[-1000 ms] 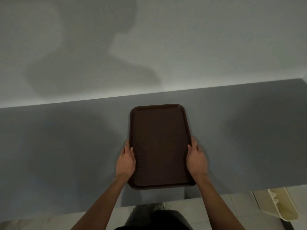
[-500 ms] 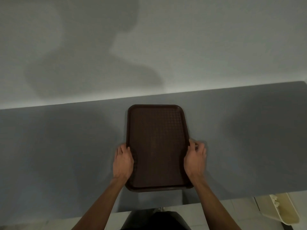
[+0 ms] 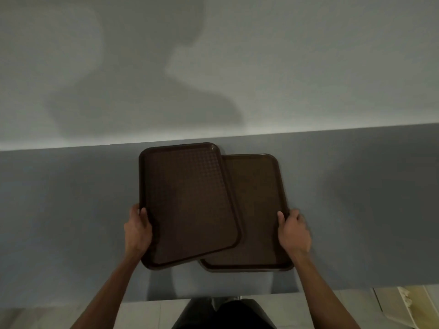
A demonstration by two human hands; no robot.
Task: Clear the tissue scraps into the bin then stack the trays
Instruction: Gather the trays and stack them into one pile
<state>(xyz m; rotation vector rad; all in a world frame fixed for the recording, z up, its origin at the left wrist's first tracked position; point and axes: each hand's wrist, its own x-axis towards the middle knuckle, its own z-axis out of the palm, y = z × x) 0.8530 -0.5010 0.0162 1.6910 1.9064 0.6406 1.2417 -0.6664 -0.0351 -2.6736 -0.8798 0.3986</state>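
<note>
Two dark brown trays lie over the grey table (image 3: 71, 210). The upper tray (image 3: 187, 203) sits to the left, turned slightly, and overlaps the left part of the lower tray (image 3: 259, 210). My left hand (image 3: 137, 230) grips the upper tray's left rim. My right hand (image 3: 293, 230) holds the lower tray's right rim. Both tray surfaces look bare; no tissue scraps show on them.
A cream bin (image 3: 408, 307) with white scraps at its rim stands on the floor at the bottom right, below the table's front edge. A pale wall (image 3: 285, 67) runs behind the table. My dark trousers (image 3: 223, 314) show at the bottom centre.
One stacked pile was held by both hands before. Now the top tray has slid left and turned, uncovering the lower tray, and my hands have spread apart.
</note>
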